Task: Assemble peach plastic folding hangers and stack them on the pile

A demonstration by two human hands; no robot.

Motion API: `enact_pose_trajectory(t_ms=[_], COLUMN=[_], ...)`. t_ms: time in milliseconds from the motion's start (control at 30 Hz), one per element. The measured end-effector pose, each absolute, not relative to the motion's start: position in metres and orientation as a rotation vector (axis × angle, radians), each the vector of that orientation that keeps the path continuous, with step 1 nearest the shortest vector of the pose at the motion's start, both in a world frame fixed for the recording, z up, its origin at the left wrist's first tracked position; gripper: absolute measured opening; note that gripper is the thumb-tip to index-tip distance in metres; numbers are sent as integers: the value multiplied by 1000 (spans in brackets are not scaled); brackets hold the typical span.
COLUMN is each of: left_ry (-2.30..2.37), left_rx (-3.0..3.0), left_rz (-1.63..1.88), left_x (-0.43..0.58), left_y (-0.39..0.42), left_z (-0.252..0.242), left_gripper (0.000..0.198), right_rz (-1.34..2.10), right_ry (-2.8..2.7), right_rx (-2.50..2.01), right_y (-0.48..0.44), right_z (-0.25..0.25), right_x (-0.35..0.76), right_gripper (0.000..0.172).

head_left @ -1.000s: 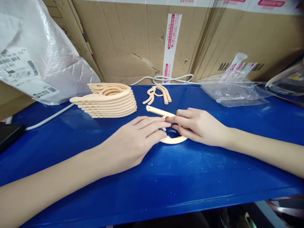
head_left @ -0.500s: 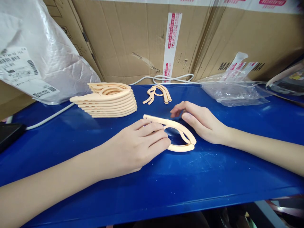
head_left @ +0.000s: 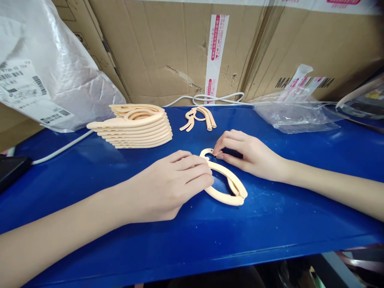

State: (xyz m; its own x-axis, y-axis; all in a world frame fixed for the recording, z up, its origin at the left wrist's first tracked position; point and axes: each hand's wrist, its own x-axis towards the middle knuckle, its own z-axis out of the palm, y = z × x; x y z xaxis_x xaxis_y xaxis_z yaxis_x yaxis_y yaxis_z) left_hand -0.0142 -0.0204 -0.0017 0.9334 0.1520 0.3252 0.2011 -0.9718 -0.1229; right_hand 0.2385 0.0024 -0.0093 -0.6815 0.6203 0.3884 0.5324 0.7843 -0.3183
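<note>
A cream plastic folding clothes hanger [head_left: 224, 196] lies on the blue table, its arms folded into a loop and its curved hook at the far end. My left hand [head_left: 168, 188] is closed over the left part of the hanger; its thumb is hidden. At the hook's tip, my right hand [head_left: 247, 154] pinches with thumb and forefinger. Back left of my left hand stands a neat stack of folded hangers [head_left: 135, 130]. Beyond both hands lie more folded cream hanger pieces [head_left: 199, 118].
Cardboard boxes [head_left: 144, 52] line the back of the blue table [head_left: 210, 244]. A grey plastic mailing bag [head_left: 69, 72] leans at the left, with a black device [head_left: 12, 170] below it. A white cable [head_left: 64, 146] and a clear plastic bag [head_left: 297, 114] lie near the back.
My right hand has moved slightly left and closed its fingertips on the hook. The hanger has turned under my left hand, and its hook now shows at the far end.
</note>
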Motion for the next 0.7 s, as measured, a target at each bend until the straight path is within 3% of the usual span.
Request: enact_pose_trajectory(t_ms=[67, 200, 500, 700], left_ry=[-307, -460, -723, -832], left_rx=[-2898, -2762, -2872, -3023], left_rz=[-477, -522, -463, -538], left_x=[-14, -14, -16, -15], left_y=[-20, -19, -14, -18], left_z=[-2, -1, -3, 3], left_gripper=[33, 35, 33, 27], right_rz=[419, 663, 400, 609], right_ry=[-2348, -2027, -1630, -1472], right_rx=[-910, -931, -939, -947], right_y=[5, 12, 13, 22], right_z=[-11, -14, -10, -14], right_x=[239, 242, 247, 253], right_gripper=[6, 18, 18, 19])
